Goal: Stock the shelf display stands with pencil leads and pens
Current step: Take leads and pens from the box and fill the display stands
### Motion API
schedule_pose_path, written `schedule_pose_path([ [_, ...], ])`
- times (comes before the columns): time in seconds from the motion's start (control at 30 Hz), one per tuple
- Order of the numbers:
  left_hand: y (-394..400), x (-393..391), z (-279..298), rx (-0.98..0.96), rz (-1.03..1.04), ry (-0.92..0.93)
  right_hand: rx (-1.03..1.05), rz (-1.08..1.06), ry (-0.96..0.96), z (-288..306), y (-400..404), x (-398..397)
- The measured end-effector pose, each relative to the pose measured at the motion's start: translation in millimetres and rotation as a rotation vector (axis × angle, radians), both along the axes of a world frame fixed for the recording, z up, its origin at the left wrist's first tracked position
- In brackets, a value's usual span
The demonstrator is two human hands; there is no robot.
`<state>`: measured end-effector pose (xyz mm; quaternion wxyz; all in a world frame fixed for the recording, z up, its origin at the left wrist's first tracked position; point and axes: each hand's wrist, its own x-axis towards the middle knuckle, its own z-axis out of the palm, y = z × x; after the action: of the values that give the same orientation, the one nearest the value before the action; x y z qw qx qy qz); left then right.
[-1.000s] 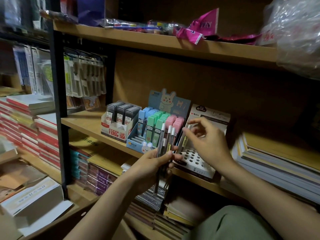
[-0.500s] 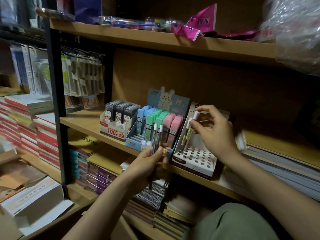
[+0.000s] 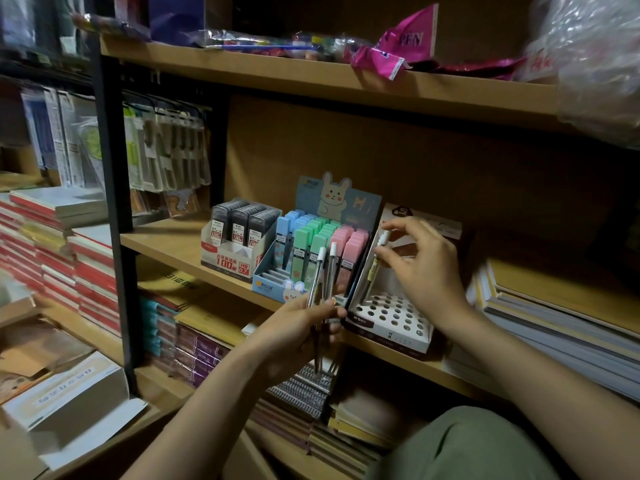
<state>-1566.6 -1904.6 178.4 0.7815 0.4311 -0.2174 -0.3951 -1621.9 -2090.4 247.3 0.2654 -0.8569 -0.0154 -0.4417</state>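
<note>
Left of centre, the red-and-white box point(image 3: 235, 252) is packed with grey lead cases, and the bunny-printed blue stand point(image 3: 277, 285) beside it holds rows of blue, green and pink lead cases, so the leads look stocked. At lower centre the left hand point(image 3: 294, 332) grips a few clear pens point(image 3: 323, 282). Right of centre, the right hand point(image 3: 420, 268) pinches one pen point(image 3: 377, 258) above the perforated white pen stand point(image 3: 391, 317), whose holes look mostly unfilled.

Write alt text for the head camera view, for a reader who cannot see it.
A person's right hand pinches a pen above a white display stand full of holes on a wooden shelf, while the left hand grips a few more pens. Pastel and grey lead boxes sit to the left.
</note>
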Motion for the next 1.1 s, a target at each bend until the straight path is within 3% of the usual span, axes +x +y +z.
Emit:
schedule_pose_path([
  [0.17, 0.9, -2.4, 1.1, 0.090, -0.003, -0.093, -0.032, -0.024, 0.052, -4.1, 4.6, 0.5],
  [0.33, 0.8, -1.9, 1.4, 0.043, 0.020, -0.013, -0.081, -0.066, 0.054, -3.3, 6.8, 0.3],
  [0.6, 3.8, -8.9, 4.6, 0.025, -0.049, -0.061, -0.145, -0.122, 0.121, -3.1, 10.2, -2.2],
  [0.73, 7.3, -11.0, 8.0, 0.030, -0.036, -0.172, -0.150, -0.113, 0.035, -4.4, 16.2, -10.1],
  [0.83, 8.9, -11.7, 10.3, 0.052, -0.057, -0.246, -0.031, -0.011, 0.051, -5.3, 29.6, -13.9],
  [0.97, 9.4, -12.6, 11.4, 0.058, -0.118, -0.294, 0.294, 0.176, 0.198, -1.2, 42.3, -11.1],
  [1.1, 5.5, -7.3, 7.2, 0.030, -0.019, -0.178, 0.558, 0.310, 0.257, 2.3, 41.9, -14.8],
])
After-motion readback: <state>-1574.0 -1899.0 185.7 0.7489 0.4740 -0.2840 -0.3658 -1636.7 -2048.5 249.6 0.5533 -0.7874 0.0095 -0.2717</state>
